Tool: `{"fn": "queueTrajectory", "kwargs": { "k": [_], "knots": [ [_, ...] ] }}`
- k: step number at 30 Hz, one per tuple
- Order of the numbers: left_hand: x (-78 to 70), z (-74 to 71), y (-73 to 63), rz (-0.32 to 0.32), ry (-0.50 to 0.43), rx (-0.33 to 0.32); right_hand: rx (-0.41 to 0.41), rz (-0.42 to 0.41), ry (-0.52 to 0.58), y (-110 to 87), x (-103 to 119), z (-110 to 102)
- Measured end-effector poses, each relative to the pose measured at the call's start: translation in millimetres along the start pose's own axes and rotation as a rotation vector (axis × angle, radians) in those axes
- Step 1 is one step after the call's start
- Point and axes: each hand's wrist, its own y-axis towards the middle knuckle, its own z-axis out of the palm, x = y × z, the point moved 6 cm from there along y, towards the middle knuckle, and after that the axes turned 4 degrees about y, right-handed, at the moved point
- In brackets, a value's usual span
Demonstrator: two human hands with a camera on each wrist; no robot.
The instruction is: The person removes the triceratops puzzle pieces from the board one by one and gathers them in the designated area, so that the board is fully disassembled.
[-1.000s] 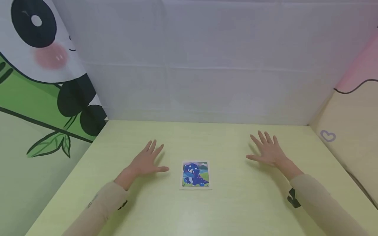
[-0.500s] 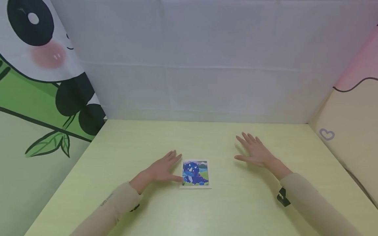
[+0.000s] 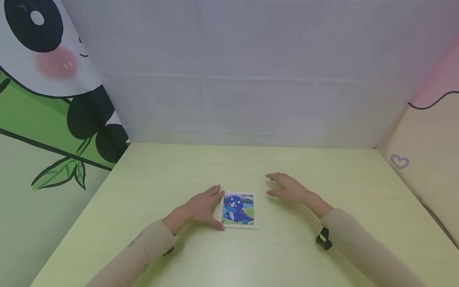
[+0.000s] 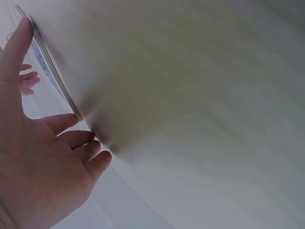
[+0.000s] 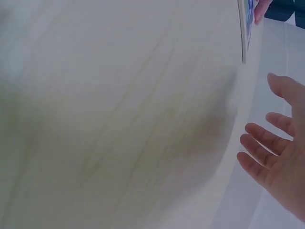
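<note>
A small square picture board point(image 3: 238, 210) with a white border and a blue cartoon dinosaur lies flat on the pale yellow table. My left hand point(image 3: 199, 208) spans its left side, the thumb by the near left corner and the index finger by the far left corner. In the left wrist view, the thumb and index finger of my left hand point(image 4: 45, 157) meet the thin edge of the board point(image 4: 52, 71). My right hand point(image 3: 288, 189) hovers to the right of the board, apart from it, fingers loosely bent and holding nothing. The right wrist view shows this hand point(image 5: 281, 148) below the board's edge point(image 5: 245, 28).
The table point(image 3: 172, 167) ends at a pale cloth-like backdrop point(image 3: 251, 107). A wall with a painted cartoon point(image 3: 86, 115) stands at the left. On the right is a cream and pink wall point(image 3: 430, 135) with a small heart drawn on it.
My left hand has moved right and nearer to me, reaching the board's left side. The right hand has come left toward the board, its fingers drawing together. The board stays about where it was.
</note>
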Motion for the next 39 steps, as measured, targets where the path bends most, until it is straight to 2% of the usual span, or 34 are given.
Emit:
{"fn": "queueTrajectory", "kwargs": {
  "k": [8,17,25,29,39],
  "knots": [
    [-1.4,1.1,3.1,0.0,0.006,0.009,0.026,-0.074,0.069,22.0,37.1,22.7],
    [-2.4,2.0,4.5,-0.013,0.008,0.013,0.069,-0.054,0.11,43.1,62.8,43.9],
    [-3.5,-1.6,2.4,-0.003,0.014,0.005,0.098,-0.061,0.129,53.5,72.4,57.8],
    [-5.2,-2.7,3.3,-0.004,0.015,-0.006,0.105,-0.056,0.095,56.4,71.6,63.4],
    [-8.1,-2.4,6.2,-0.008,0.038,-0.038,0.068,-0.024,0.032,56.9,74.9,66.1]
  ]
}}
